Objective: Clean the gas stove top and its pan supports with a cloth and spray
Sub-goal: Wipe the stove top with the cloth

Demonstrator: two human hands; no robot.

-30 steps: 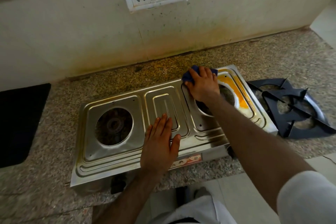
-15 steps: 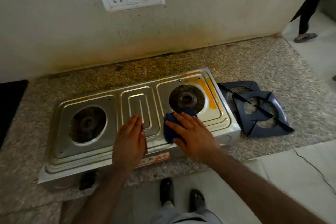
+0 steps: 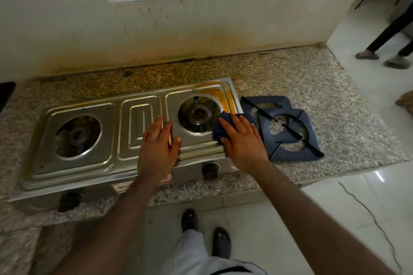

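Change: your right hand (image 3: 242, 140) and its blue cloth (image 3: 220, 128) have swung from the 7 o'clock side of the right burner (image 3: 197, 115), where they were half a second ago, round to its 3 o'clock side. A second ago they were at the far rim. You appear to be wiping in a loop around that burner well; the orange stain (image 3: 225, 98) at its 1 o'clock corner remains, so this half is not finished.

Left hand (image 3: 157, 143): flat, fingers straight and together, palm pressing the stove top (image 3: 89, 163) between the centre panel and the right well, bracing it. Same place as before.

Right hand: fingers spread flat over the cloth, pressing, not pinching.

Pan supports (image 3: 288, 131): two, stacked on the tabletop (image 3: 324, 87) just beside the stove's 3 o'clock end, seemingly not wiped yet.

No spray in view.
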